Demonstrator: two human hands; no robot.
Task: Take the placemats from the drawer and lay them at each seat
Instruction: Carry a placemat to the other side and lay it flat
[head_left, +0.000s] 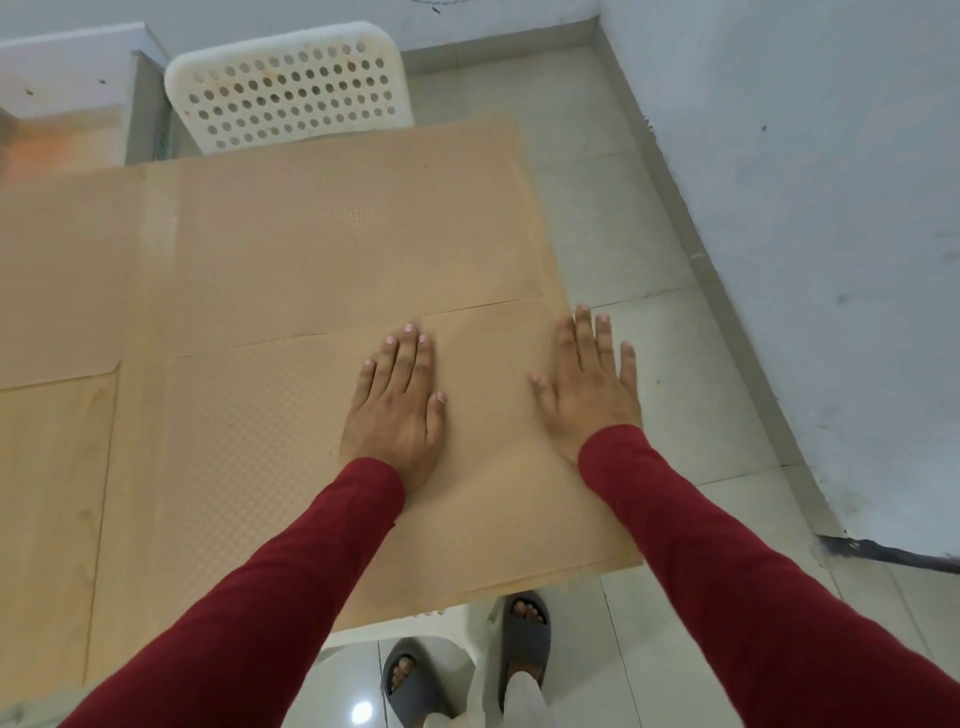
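tan placemats cover most of the table (132, 467), all nearly the colour of the wood; at nine o'clock a far-left placemat (57, 275) lies flat with a rounded corner showing, and below it a strip of bare wood; toward eleven and twelve o'clock a far placemat (353, 234) lies in front of the white perforated chair (291, 85), its near edge just meeting or slightly overlapping the near placemat (260, 457), which fills the centre down to six o'clock and runs out to or just past the table's right edge; the left hand (397, 410) lies palm down on this near mat with fingers straight and together, gripping nothing; at three o'clock the right hand (589, 384) is likewise spread with straight fingers at the mat's right edge, its outer fingers reaching past the edge over the tiled floor (649, 208), and whether it presses the mat or hovers just above i cannot tell; the mat looks thin, light and pliable, with a fine embossed grid that should give some grip, so it likely slides under flat palms rather than needing a pinch, and would droop if lifted by one corner; best held by two opposite edges or corners; no drawer shows; grey slippers (524, 639) stand at six o'clock
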